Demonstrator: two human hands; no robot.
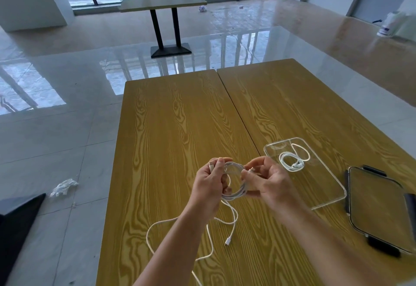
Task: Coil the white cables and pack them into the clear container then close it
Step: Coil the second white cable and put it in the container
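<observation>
A person winds a thin white charging cable [234, 181] into a coil above a yellow wood-grain table [180, 117], both bare hands raised over its near half. The left hand [210, 179] has its fingers curled round the nine o'clock side of the coil, one plug end poking up past the thumb. The right hand [267, 180] pinches the three o'clock side between thumb and fingertips. The coil sits between the two hands, gripped by both and held off the tabletop.

The cable's unwound tail [225, 222] drops from the six o'clock edge of the coil and loops loosely across the table toward the viewer, a plug [227, 242] lying at its end.

At two o'clock from the hands, a clear rounded-rectangle plastic container [324, 198] rests open on the table, with a second white cable, already coiled [292, 159], lying in its far end. Just beside it, at three o'clock, lies a clear lid with dark clips [380, 209], not yet fitted.

The winding would likely go best with the left hand anchoring the finished turns while the right feeds the slack in even loops of matching size, keeping the tail from snagging, so that the bundle stays small enough for the container's free near end.
</observation>
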